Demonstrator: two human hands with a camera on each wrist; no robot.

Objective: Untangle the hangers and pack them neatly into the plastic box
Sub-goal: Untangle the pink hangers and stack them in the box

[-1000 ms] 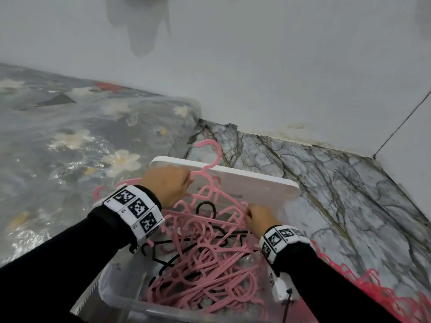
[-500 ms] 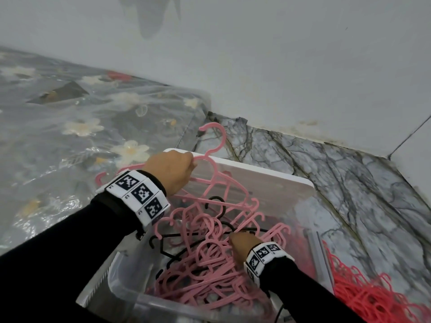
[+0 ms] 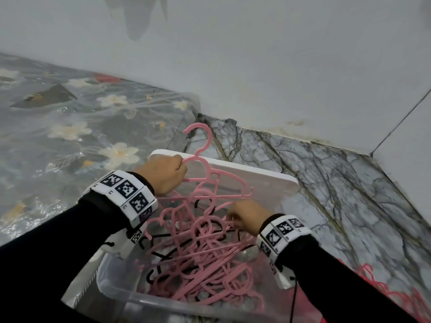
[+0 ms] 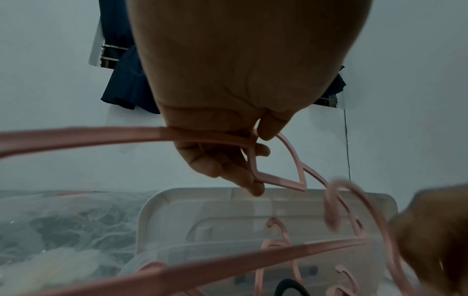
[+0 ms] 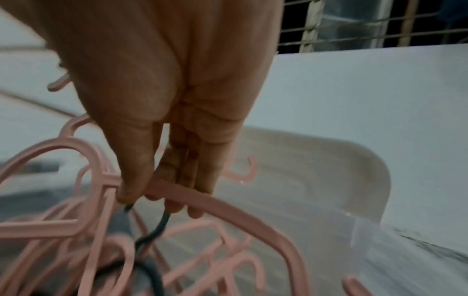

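Left hand (image 3: pixel 166 174) curled tight around the neck of a thin pink plastic hanger (image 3: pixel 211 176), fingers and thumb pinching the bar just below its hook; same grasp plain in the left wrist view (image 4: pixel 228 128), where the hanger's (image 4: pixel 276 180) small triangular neck loop sits between thumb and forefinger. Hanger raised above the far rim of the clear plastic box (image 3: pixel 116 292), hook pointing up past the white lid (image 3: pixel 268 180) that stands behind that rim.

Right hand (image 3: pixel 248 217) lower down, inside the box near its far right corner, fingers bent around another pink hanger bar (image 5: pixel 228 202) in the pile, thumb pressed on top of it (image 5: pixel 157 140); a thin black hanger wire (image 5: pixel 157 226) passing just under the fingertips, touching or merely close impossible to tell.

Tangled heap of pink and black hangers (image 3: pixel 200 264) filling the box from its near rim to the far wall, loops and hooks interlocked. More reddish-pink hangers (image 3: pixel 382 292) lying outside, beside the box's right side, on the grey marbled floor (image 3: pixel 338 194). Floral sheet under clear film (image 3: pixel 70 136) to the left of the box.
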